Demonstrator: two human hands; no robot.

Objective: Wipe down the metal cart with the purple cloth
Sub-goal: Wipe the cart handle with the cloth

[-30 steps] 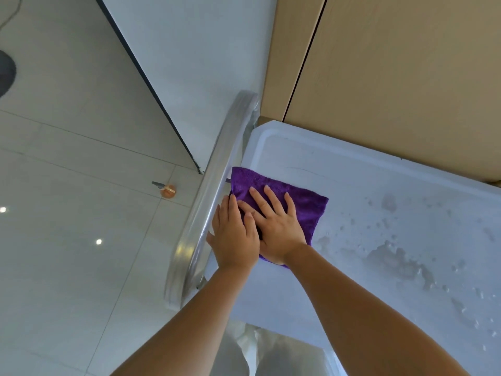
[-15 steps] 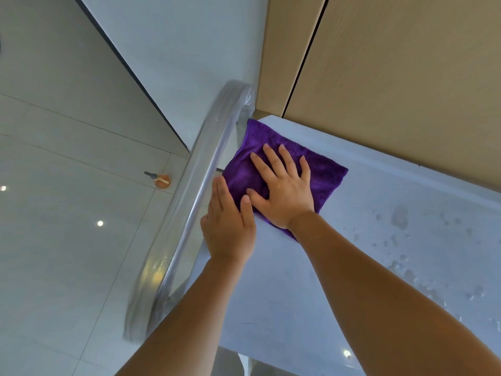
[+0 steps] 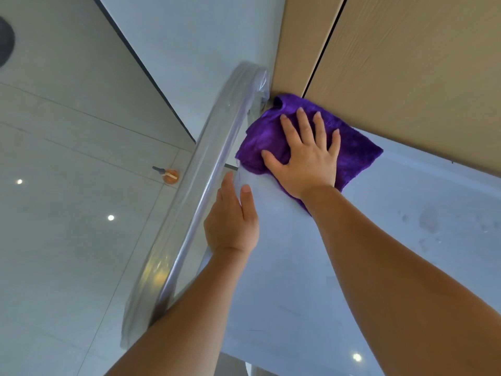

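Landmark: I place everything against the metal cart point(image 3: 311, 280), whose flat top fills the lower right of my view
Purple cloth point(image 3: 352, 156): it lies on the cart's far left corner, bunched up against the wooden panel point(image 3: 406, 77) behind, just beside the end of the cart's handle point(image 3: 217, 147)
Right hand point(image 3: 309, 158): my grip here is flat, fingers straight and spread, palm pressing down on the cloth; I judge the spread is there to drive as much fabric as possible into the corner
Left hand point(image 3: 233, 221): it sits on the cart's left edge, thumb on top and fingers over the rim beside the handle; it holds the edge lightly, likely to steady the cart against the push
Surface: faint dried marks show on the cart top to the right of the cloth, so I reckon that stretch is not yet done
Floor point(image 3: 67, 213): left of the cart, a small orange object point(image 3: 169, 175) lies on the tiles
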